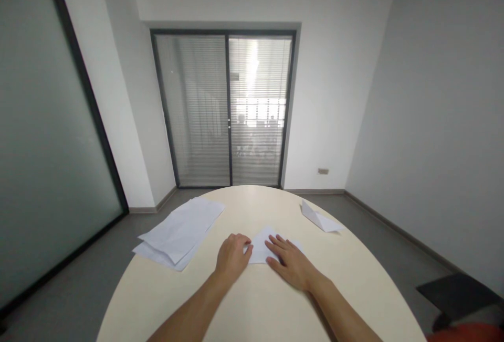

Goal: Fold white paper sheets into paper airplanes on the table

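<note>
A small folded sheet of white paper (258, 250) lies on the table in front of me, its top coming to a blunt point. My left hand (233, 256) is at its left edge, fingers curled and thumb and forefinger closed on the paper's side. Over the right part of the same sheet, my right hand (290, 262) rests palm down with the fingers spread. That hand covers some of the paper, so its full outline is hidden.
To the left lies a loose stack of white paper sheets (183, 229). A folded paper piece (321, 220) stands partly raised near the right edge of the round cream table (255, 305). A dark flat object (459, 295) is beyond the table at lower right.
</note>
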A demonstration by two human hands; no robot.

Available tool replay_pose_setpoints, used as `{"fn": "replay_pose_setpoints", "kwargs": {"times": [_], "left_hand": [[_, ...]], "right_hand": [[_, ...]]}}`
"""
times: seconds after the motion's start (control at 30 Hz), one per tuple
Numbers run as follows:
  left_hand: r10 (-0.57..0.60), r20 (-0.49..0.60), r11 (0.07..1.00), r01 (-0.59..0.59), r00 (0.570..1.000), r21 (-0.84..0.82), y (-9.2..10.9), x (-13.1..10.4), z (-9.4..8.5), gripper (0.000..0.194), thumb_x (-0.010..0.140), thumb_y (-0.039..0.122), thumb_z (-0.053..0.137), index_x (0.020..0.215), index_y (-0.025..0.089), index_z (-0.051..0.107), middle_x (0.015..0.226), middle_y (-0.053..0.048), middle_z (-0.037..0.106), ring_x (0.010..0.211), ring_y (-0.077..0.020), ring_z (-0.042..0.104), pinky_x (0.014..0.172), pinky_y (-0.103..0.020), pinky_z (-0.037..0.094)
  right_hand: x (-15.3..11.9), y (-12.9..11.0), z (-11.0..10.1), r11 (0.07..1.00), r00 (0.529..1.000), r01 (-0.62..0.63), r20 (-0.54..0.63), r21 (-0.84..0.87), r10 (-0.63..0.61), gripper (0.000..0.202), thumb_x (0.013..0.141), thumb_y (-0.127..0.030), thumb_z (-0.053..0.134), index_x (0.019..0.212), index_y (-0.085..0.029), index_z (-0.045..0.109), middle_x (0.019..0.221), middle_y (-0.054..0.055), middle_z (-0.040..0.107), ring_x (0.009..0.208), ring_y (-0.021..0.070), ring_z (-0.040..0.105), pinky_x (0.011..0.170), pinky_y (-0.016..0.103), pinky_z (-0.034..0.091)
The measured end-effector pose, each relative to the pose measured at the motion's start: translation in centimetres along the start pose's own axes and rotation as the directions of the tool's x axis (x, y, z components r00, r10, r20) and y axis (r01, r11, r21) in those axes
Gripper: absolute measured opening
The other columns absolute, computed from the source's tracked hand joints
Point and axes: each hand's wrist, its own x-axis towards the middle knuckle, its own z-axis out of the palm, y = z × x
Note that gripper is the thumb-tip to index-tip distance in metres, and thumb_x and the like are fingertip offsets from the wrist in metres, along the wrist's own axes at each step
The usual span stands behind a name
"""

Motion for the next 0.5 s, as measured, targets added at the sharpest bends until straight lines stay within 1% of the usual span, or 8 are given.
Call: {"fn": "replay_pose_setpoints", "kwargs": {"times": [0.07, 0.13, 0.2, 0.27, 0.4, 0.5], "left_hand": [[0.053, 0.008, 0.999, -0.053, 0.999, 0.003, 0.19, -0.14, -0.01, 0.021, 0.093, 0.025, 0.050, 0.094, 0.022, 0.070, 0.100, -0.004, 0.072, 0.097, -0.0207, 0.062, 0.089, -0.032, 0.044], [0.130, 0.040, 0.992, -0.130, 0.991, 0.003, 0.35, -0.32, -0.04, 0.025, 0.094, 0.024, 0.046, 0.097, 0.021, 0.071, 0.109, -0.005, 0.071, 0.104, -0.0211, 0.062, 0.095, -0.034, 0.044], [0.210, 0.085, 0.978, -0.211, 0.974, 0.001, 0.48, -0.51, -0.11, 0.027, 0.094, 0.024, 0.045, 0.103, 0.020, 0.070, 0.120, -0.007, 0.068, 0.111, -0.0217, 0.060, 0.100, -0.035, 0.043], [0.270, 0.120, 0.962, -0.273, 0.955, 0.002, 0.58, -0.67, -0.22, 0.028, 0.094, 0.024, 0.046, 0.110, 0.017, 0.068, 0.125, -0.010, 0.065, 0.116, -0.0228, 0.059, 0.104, -0.037, 0.042], [0.354, 0.149, 0.935, -0.354, 0.923, -0.029, 0.59, -0.81, -0.54, 0.031, 0.093, 0.025, 0.047, 0.118, 0.016, 0.063, 0.132, -0.011, 0.060, 0.125, -0.0238, 0.052, 0.109, -0.039, 0.039], [0.400, 0.158, 0.916, -0.395, 0.903, -0.067, 0.42, -0.81, -0.70, 0.034, 0.093, 0.025, 0.046, 0.123, 0.016, 0.060, 0.137, -0.010, 0.056, 0.129, -0.0230, 0.049, 0.110, -0.039, 0.038]], "right_hand": [[0.02, -0.11, -0.01, 1.000, 1.000, -0.005, 0.006, -0.001, 0.005, 0.065, 0.093, -0.063, 0.032, 0.147, -0.027, 0.038, 0.156, 0.006, 0.029, 0.146, 0.0280, 0.020, 0.118, 0.050, 0.014], [0.02, -0.24, -0.03, 1.000, 1.000, -0.015, 0.009, -0.012, 0.016, 0.065, 0.093, -0.062, 0.032, 0.147, -0.027, 0.037, 0.156, 0.006, 0.028, 0.146, 0.0273, 0.019, 0.118, 0.049, 0.013], [-0.03, -0.37, -0.10, 0.999, 0.999, -0.036, 0.009, -0.026, 0.036, 0.065, 0.093, -0.062, 0.032, 0.147, -0.026, 0.037, 0.157, 0.006, 0.027, 0.146, 0.0271, 0.018, 0.118, 0.049, 0.011], [-0.12, -0.49, -0.21, 0.997, 0.998, -0.070, 0.000, -0.040, 0.070, 0.065, 0.093, -0.063, 0.031, 0.147, -0.028, 0.037, 0.157, 0.005, 0.027, 0.147, 0.0278, 0.016, 0.118, 0.050, 0.008], [-0.25, -0.55, -0.38, 0.989, 0.991, -0.136, -0.015, -0.061, 0.135, 0.064, 0.093, -0.064, 0.029, 0.147, -0.030, 0.038, 0.157, 0.001, 0.027, 0.147, 0.0299, 0.012, 0.118, 0.053, 0.005], [-0.21, -0.24, -0.31, 0.987, 0.989, -0.145, -0.015, -0.070, 0.144, 0.065, 0.093, -0.065, 0.027, 0.147, -0.030, 0.036, 0.157, 0.000, 0.027, 0.147, 0.0302, 0.011, 0.118, 0.053, 0.005]]}}
